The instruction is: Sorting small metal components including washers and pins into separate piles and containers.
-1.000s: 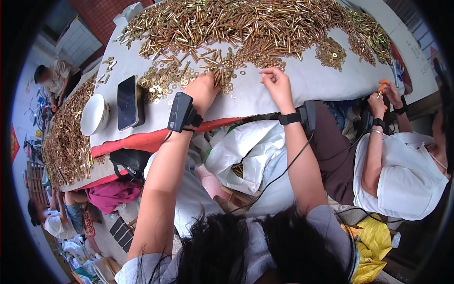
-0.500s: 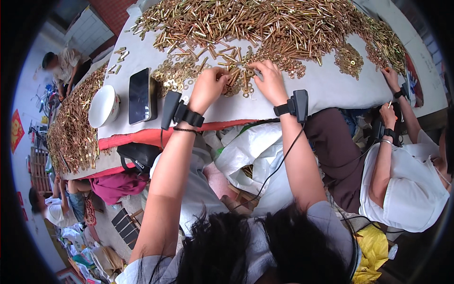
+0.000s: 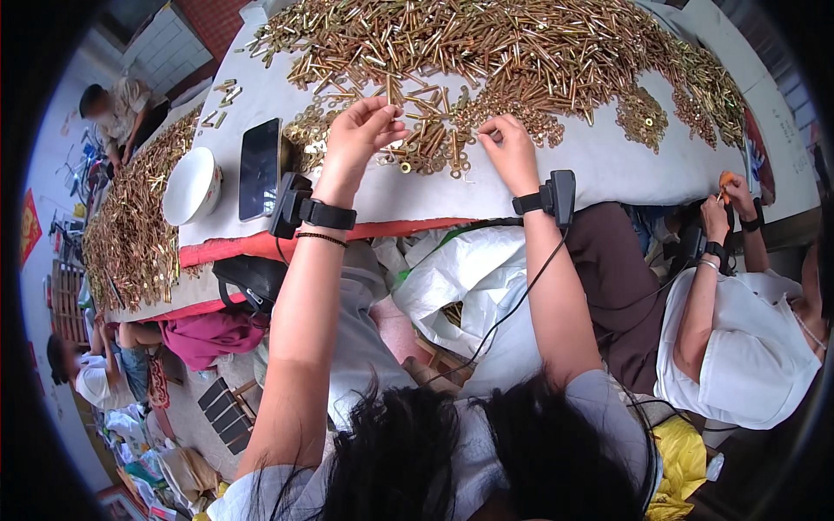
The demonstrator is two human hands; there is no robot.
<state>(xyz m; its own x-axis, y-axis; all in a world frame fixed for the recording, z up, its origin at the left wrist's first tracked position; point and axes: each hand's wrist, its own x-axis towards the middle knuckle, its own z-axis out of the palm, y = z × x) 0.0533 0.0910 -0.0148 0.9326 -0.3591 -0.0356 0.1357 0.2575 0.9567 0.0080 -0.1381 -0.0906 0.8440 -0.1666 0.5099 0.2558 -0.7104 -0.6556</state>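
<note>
My left hand (image 3: 354, 143) is raised over the near part of the table, thumb and forefinger pinched at the lower end of an upright gold-coloured metal rod (image 3: 389, 89). To its right, my right hand (image 3: 511, 149) hovers near the cloth's front half with fingers curled to the thumb; whatever may be in that pinch is too small to make out. Between the hands lies a small heap of short metal rods (image 3: 426, 139) with loose washers (image 3: 406, 168) around it. More washers (image 3: 308, 130) spread beside my left hand, and small rings or nuts (image 3: 543, 130) beyond my right hand.
A large pile of metal rods (image 3: 469, 39) covers the table's far side. A phone (image 3: 260, 169) and a white bowl (image 3: 190, 187) stand at the left. A white sack (image 3: 456, 282) hangs below the table edge. A co-worker (image 3: 734, 339) sits at the right with an orange-handled object.
My left hand has lifted away from the small heap, up and leftward, its fingers now pinching upward. My right hand has drawn back a little to the right. The co-worker's hands have come together.
</note>
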